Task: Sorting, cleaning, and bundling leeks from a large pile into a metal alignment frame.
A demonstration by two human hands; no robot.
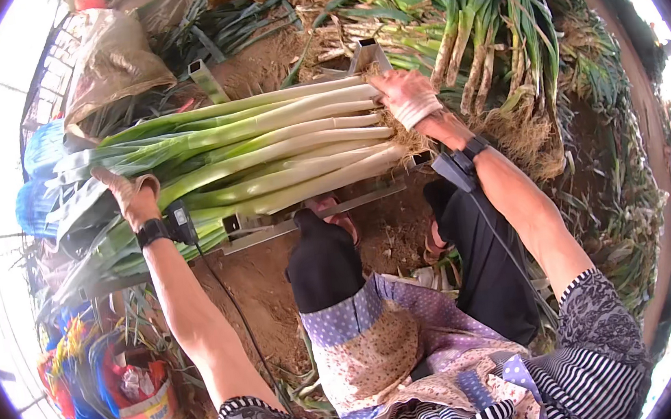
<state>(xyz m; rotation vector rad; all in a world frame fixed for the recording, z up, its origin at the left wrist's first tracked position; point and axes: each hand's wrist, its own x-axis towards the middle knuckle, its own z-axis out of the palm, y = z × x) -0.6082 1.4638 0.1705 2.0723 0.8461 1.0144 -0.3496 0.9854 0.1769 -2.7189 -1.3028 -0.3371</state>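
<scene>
A row of trimmed leeks [287, 137] lies side by side across a metal frame [253, 239], white ends to the right and green leaves to the left. My left hand [136, 198] is on the leaves, its fingers and thumb spread apart. At the upper root end, my right hand [410, 99] has its fingers bent over the end of a leek, with a pale wrap round the palm. Its fingertips are partly hidden among the roots.
Untrimmed leeks with long roots [489, 38] are heaped at the far right. A tan sack [112, 65] stands far left, above blue plastic bundles [38, 179]. Coloured ties and a small box [149, 417] sit at lower left. Upright metal posts [368, 55] edge the frame.
</scene>
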